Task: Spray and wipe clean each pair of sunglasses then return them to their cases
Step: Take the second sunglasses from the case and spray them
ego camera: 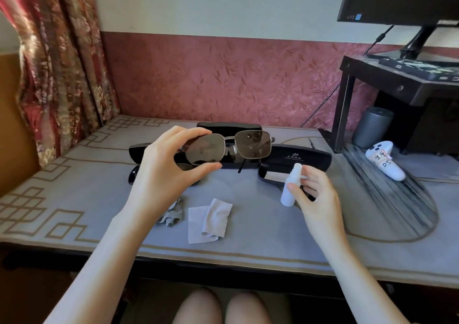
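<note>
As left [164,164] pinches sunglasses [252,144], right [315,197] grips bottle [289,189] (white)

Soft, even light fills the view; your left hand [164,167] and right hand [316,195] cast only faint shadows on the table [87,199]. Small bright specks glint on the sunglasses [248,147] lens just right of your left hand. Below your wrists, the space under the table is dark. Straight lines bow toward the edges; detail is slightly soft.
</note>
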